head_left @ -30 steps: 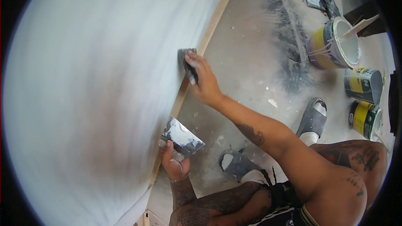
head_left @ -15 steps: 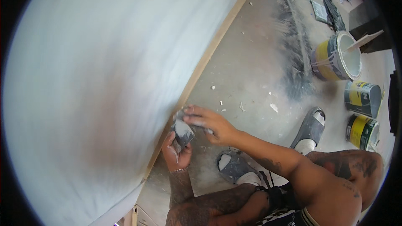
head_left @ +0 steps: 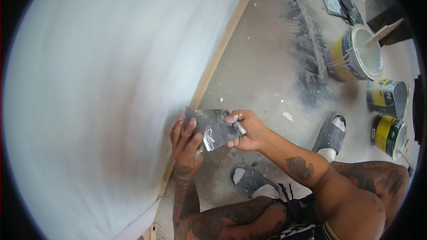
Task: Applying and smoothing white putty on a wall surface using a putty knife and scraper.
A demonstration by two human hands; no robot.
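A flat, dark metal filling blade [head_left: 218, 126], smeared with white filler, is held between my hands beside the lower edge of the white wall [head_left: 111, 84]. My right hand [head_left: 249, 131] grips its right end, with thumb on top and fingers underneath. Up against the blade's left edge is my left hand [head_left: 184, 146], its back toward me and its fingers bent over that edge; the thumb is hidden. Whitish filler marks the blade's lower corner and my right thumb.
A tan strip [head_left: 218, 58] borders the wall's foot. To the right stand a large bucket [head_left: 342, 58] with a stick in it and two smaller containers [head_left: 382, 95]. Filler crumbs [head_left: 288, 116] dot the grey floor. My sandalled feet [head_left: 329, 133] rest below the hands.
My right hand has moved from over the blade to gripping its right end. My left hand has turned from palm-up under it to back-up. The blade now lies flatter, more of its face showing.
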